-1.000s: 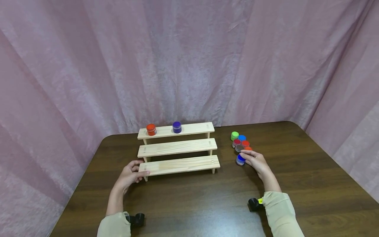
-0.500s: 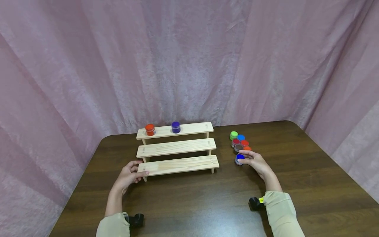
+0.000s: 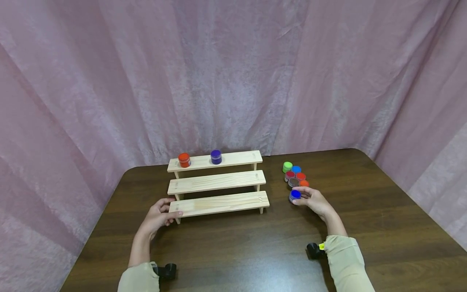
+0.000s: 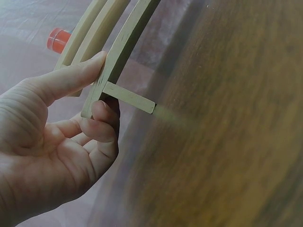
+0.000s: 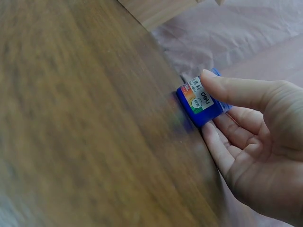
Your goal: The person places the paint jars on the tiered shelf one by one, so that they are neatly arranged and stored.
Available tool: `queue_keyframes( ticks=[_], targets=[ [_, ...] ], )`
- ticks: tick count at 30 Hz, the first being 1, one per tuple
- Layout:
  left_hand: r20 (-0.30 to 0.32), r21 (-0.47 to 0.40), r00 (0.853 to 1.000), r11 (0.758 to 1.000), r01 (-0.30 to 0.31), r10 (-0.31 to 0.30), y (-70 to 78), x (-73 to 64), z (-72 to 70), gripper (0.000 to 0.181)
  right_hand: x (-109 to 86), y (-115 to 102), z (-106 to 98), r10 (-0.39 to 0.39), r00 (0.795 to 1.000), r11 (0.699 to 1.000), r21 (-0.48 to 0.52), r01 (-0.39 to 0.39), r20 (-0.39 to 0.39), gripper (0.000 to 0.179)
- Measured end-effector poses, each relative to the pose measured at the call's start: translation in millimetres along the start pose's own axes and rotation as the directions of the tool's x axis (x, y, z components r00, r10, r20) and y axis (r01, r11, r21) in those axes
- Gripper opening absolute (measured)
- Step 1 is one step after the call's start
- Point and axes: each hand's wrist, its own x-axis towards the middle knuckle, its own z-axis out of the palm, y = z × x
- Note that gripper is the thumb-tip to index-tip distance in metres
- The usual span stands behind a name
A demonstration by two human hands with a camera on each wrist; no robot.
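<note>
My left hand (image 3: 157,217) grips the left end of the lowest board of a three-step wooden rack (image 3: 219,205). In the left wrist view the thumb lies on the board's top and curled fingers (image 4: 105,113) sit under it, by a short leg. At the right, my right hand (image 3: 315,201) holds a small blue paint jar (image 3: 295,196) between thumb and fingers. Its printed label (image 5: 199,97) shows in the right wrist view, the jar's base right at the tabletop. An orange-red jar (image 3: 184,160) and a purple jar (image 3: 216,157) stand on the top board.
Just behind the blue jar several more jars cluster on the table: light green (image 3: 287,167), lighter blue (image 3: 296,170), dark red (image 3: 290,176), red (image 3: 300,176), brown (image 3: 293,183) and orange (image 3: 304,184). A pink curtain (image 3: 233,81) hangs behind the brown wooden table (image 3: 233,251).
The right thumb has come round the near side of the blue jar, uncovering more of its lid. The left hand keeps its hold on the rack. The whole view has shifted slightly.
</note>
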Motion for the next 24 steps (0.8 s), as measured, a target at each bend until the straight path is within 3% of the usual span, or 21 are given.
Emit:
queue_keyframes(
  ticks=[24],
  targets=[
    [0.0,0.006,1.0,1.0,0.008,-0.008,-0.1,0.2,0.0,0.065,1.1,2.6,1.0,-0.019,0.999,0.999,-0.031,0.018,-0.038,0.055]
  ],
)
